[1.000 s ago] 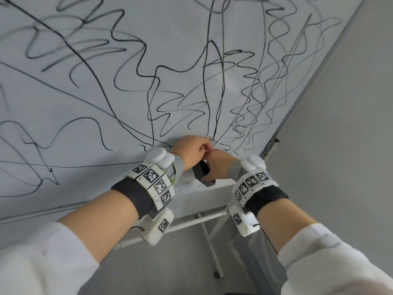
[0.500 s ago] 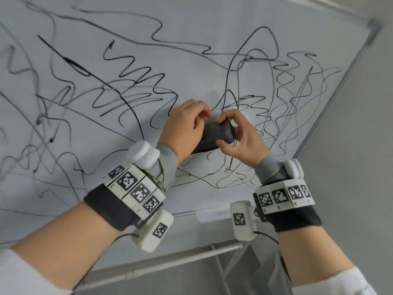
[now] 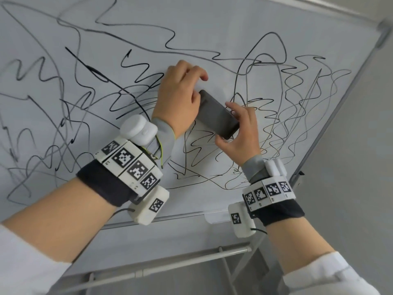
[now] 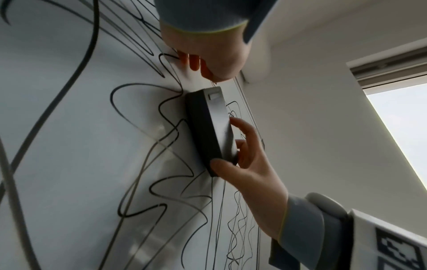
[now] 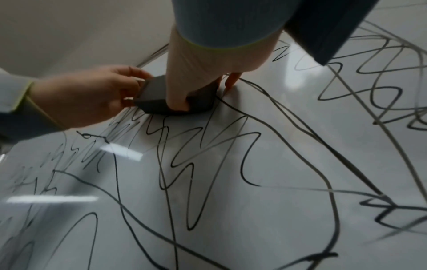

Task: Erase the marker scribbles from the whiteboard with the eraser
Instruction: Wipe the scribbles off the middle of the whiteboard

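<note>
The whiteboard [image 3: 212, 30] is covered in black marker scribbles [image 3: 297, 99]. A dark grey block eraser [image 3: 217, 114] lies slanted against the middle of the board. My left hand [image 3: 200, 90] grips its upper left end, and my right hand [image 3: 226, 124] pinches its lower right end between thumb and fingers. In the left wrist view the eraser [image 4: 208, 127] sits flat on the board, with the left hand [image 4: 201, 67] above it and the right hand [image 4: 227, 144] below. In the right wrist view the right hand [image 5: 203, 91] has its thumb on the eraser [image 5: 157, 98], and the left hand [image 5: 136, 87] holds the far end.
The board's metal frame [image 3: 331, 116] runs diagonally on the right, with a grey wall beyond it. A small tray [image 3: 214, 217] sits on the bottom rail, and the stand's bars [image 3: 148, 271] are below. A window [image 4: 402, 127] shows at the right.
Both hands lifted the eraser from the tray at the board's bottom edge up onto the scribbled middle of the board. The eraser is now higher and more slanted.
</note>
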### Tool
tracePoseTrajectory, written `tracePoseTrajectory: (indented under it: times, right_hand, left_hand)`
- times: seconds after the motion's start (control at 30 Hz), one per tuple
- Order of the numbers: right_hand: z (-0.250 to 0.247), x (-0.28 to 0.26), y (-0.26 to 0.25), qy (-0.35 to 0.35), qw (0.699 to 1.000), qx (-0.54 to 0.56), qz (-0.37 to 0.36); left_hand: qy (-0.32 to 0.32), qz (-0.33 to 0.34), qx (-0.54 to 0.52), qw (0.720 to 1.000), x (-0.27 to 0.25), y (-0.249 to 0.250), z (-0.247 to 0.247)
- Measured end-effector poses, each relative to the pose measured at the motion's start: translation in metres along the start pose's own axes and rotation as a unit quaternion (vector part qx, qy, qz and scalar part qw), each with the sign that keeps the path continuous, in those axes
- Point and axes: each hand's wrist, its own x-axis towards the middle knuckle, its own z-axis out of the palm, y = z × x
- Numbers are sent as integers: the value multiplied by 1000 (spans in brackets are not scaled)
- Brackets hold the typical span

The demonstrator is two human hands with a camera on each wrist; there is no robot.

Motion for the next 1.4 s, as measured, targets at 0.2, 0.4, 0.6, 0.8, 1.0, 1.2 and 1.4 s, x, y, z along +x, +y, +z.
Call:
tracePoseTrajectory:
  times: [0.2,0.4,0.6,0.8,1.0,1.2,1.4]
  right_hand:
    - [8,1,-3,42,994,-98,10]
    - [16,10,-10,123,991,-41,12]
    - [26,13,-14,92,989,-115,-12]
    - [40,0,-16,0,987,-150,-63]
    - [38,19,-17,61,988,-135,-50]
    - [51,22,-23,49,986,-144,-69]
    - [64,2,-21,-17,979,-173,-108]
  left_hand:
    - [66,8,102,993,12,1,-11]
    - [117,-30,183,976,35,5,-41]
    - [47,-63,256,963,48,0,-53]
    - [6,-84,272,959,52,-8,-56]
    - [22,-75,251,965,51,-12,-54]
    - [26,-73,238,968,41,-15,-48]
    - [34,-73,238,968,31,-26,-50]
